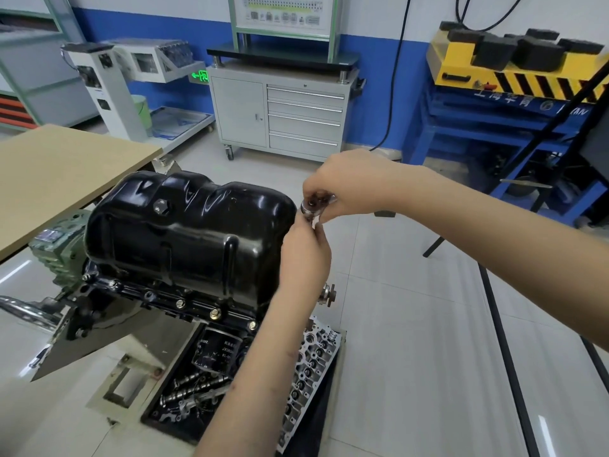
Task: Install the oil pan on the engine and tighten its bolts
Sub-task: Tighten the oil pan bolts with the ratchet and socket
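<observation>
Oil pan (184,235): black, frame centre-left, seated on engine (66,255); flange bolts (215,313) along near edge. Left hand (304,250), right hand (346,188): both pinching small metal socket piece (311,206) just right of pan; piece mostly hidden by fingers, type unclear.

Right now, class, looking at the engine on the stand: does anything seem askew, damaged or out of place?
Nothing stands out. The black oil pan sits squarely on the engine, bolts showing along its near flange. Both hands, left hand and right hand, hold a small metal tool part beside the pan.
</observation>
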The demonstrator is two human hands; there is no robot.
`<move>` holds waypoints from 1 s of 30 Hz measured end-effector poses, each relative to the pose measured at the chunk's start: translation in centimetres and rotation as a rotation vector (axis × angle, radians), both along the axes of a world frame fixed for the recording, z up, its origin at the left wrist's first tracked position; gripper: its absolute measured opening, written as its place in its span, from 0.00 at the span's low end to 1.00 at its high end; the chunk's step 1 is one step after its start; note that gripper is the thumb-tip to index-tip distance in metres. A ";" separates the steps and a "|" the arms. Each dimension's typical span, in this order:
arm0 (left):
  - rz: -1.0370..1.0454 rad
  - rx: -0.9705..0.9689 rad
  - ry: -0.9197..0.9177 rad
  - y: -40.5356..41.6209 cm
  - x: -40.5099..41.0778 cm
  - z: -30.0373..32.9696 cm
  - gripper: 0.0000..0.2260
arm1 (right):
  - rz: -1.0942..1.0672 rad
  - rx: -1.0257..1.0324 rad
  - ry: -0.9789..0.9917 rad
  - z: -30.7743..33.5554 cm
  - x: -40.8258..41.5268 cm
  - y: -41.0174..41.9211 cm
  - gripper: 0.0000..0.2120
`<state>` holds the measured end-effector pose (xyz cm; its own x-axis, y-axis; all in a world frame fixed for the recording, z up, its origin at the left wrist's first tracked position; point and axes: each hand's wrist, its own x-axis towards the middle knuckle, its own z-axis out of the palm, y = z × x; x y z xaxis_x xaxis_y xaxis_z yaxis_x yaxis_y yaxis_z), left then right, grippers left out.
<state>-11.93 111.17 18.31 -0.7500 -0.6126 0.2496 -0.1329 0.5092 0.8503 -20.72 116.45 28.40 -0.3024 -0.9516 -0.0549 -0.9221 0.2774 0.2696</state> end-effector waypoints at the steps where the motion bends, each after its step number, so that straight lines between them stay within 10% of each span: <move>1: -0.026 -0.118 -0.015 -0.8 0.9 0.8 0.10 | -0.013 -0.011 0.004 0.0 -0.2 0.2 0.10; 6: 0.044 -0.614 0.047 -4.8 3.3 5.4 0.18 | -0.050 -0.087 -0.093 -0.6 -1.1 1.5 0.11; 12: -0.381 -0.474 -0.259 -5.1 -0.5 6.0 0.27 | -0.068 -0.131 -0.120 -0.5 -1.4 1.1 0.14; 20: -0.341 -0.574 -0.299 -5.6 -1.9 3.9 0.07 | -0.103 -0.146 -0.179 -0.6 -1.7 1.7 0.16; 25: -0.415 -0.607 -0.320 -5.9 -2.2 4.0 0.08 | 0.043 -0.091 0.116 -1.4 -1.4 1.7 0.13; 30: -0.347 -0.654 -0.233 -5.7 -2.3 3.2 0.09 | -0.063 -0.088 0.013 -0.8 -1.5 1.8 0.17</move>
<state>-14.22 105.46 21.52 -0.9494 -0.1161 0.2917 -0.0132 0.9430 0.3326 -22.23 118.23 27.62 -0.3619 -0.9316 0.0325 -0.8986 0.3579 0.2539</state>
